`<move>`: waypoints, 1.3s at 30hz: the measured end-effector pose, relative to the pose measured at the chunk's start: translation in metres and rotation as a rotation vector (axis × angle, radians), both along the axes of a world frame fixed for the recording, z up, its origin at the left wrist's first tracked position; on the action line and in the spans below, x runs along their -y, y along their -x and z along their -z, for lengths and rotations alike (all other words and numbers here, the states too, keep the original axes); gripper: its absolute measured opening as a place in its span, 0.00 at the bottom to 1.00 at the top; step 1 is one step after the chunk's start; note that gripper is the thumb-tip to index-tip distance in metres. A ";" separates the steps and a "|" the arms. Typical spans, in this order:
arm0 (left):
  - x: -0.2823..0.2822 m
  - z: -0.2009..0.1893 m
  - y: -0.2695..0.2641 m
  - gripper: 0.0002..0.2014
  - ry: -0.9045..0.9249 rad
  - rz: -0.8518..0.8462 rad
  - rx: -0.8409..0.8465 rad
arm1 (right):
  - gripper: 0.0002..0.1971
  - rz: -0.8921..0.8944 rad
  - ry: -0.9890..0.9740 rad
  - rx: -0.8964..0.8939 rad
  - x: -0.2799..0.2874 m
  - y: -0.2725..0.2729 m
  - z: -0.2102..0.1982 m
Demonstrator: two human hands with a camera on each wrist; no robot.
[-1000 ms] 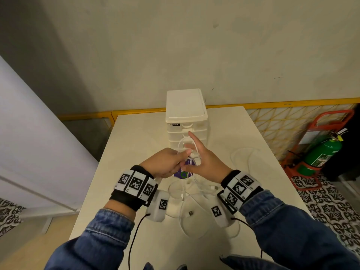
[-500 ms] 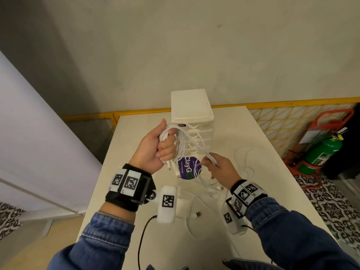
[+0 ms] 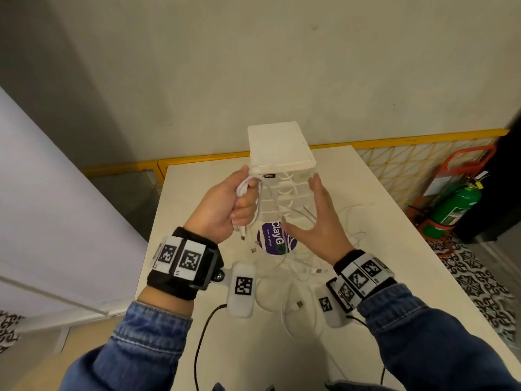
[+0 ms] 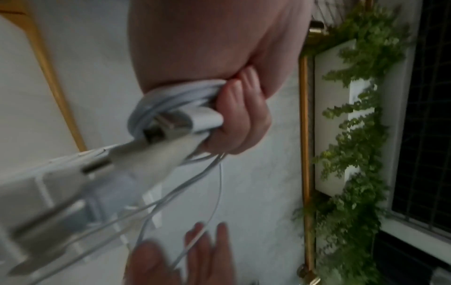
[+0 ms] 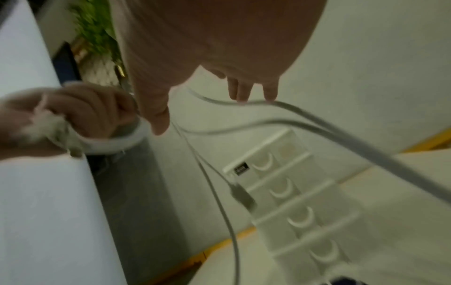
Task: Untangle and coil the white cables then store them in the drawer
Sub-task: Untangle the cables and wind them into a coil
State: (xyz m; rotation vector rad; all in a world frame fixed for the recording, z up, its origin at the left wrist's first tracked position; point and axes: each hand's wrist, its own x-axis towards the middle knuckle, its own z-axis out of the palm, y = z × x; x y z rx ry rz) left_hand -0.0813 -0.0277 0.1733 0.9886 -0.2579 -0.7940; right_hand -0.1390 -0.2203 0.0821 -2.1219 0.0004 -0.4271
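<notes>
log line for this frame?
left hand: grips cable coil | right hand: open, strand across fingers | drawer unit: shut | loose cables: on table

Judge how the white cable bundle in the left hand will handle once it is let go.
Likely floppy: strands of the white cable bundle sag from the left hand. Probably light, since one fist carries it. The coil may spring loose; nothing visibly ties it.

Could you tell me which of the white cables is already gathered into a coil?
The coiled cable gripped in the left hand, raised before the drawer unit. The other cables lie loose on the table.
</notes>
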 end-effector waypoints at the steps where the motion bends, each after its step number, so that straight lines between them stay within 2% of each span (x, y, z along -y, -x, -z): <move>1: 0.002 0.002 0.002 0.22 -0.061 0.016 0.010 | 0.54 -0.016 0.003 0.077 -0.006 -0.002 -0.007; 3: 0.007 0.006 0.008 0.21 -0.150 0.063 0.031 | 0.46 -0.096 0.000 0.130 -0.020 -0.005 -0.018; 5: 0.009 0.006 0.012 0.21 -0.146 0.090 0.049 | 0.35 -0.153 -0.037 0.074 -0.032 -0.007 -0.018; 8: 0.007 0.003 0.011 0.22 -0.046 0.061 0.030 | 0.21 -0.170 -0.104 -0.014 -0.039 -0.003 -0.005; 12: 0.003 0.003 0.008 0.24 0.111 -0.008 -0.013 | 0.11 -0.179 -0.238 -0.016 -0.043 0.002 0.009; 16: 0.006 0.009 0.008 0.26 0.287 -0.082 -0.090 | 0.10 -0.119 -0.158 -0.014 -0.040 0.003 0.019; 20: 0.009 0.015 0.007 0.23 0.477 -0.149 -0.092 | 0.15 -0.103 -0.134 -0.111 -0.036 0.005 0.025; 23: 0.010 0.011 0.000 0.20 0.617 -0.275 -0.106 | 0.12 -0.163 -0.158 -0.185 -0.033 0.009 0.030; 26: 0.017 0.007 -0.004 0.19 0.623 -0.456 -0.067 | 0.10 -0.195 -0.106 -0.209 -0.034 0.009 0.032; 29: 0.031 0.004 -0.005 0.17 0.496 -0.625 0.060 | 0.14 -0.256 0.047 -0.177 -0.035 0.010 0.028; 31: 0.041 0.006 -0.007 0.17 0.345 -0.694 0.202 | 0.16 -0.326 0.132 -0.164 -0.035 0.012 0.019; 32: 0.047 0.007 -0.007 0.19 0.235 -0.718 0.308 | 0.15 -0.359 0.159 -0.159 -0.033 0.013 0.014; 34: 0.057 0.019 -0.009 0.19 -0.072 -0.736 0.598 | 0.23 -0.375 0.182 -0.128 -0.026 0.011 0.005; 36: 0.066 0.031 -0.007 0.11 -0.397 -0.626 0.834 | 0.26 -0.383 0.198 -0.122 -0.014 0.009 -0.003; 39: 0.074 0.047 0.002 0.11 -0.778 -0.312 0.966 | 0.12 -0.483 0.279 -0.194 0.007 0.005 -0.011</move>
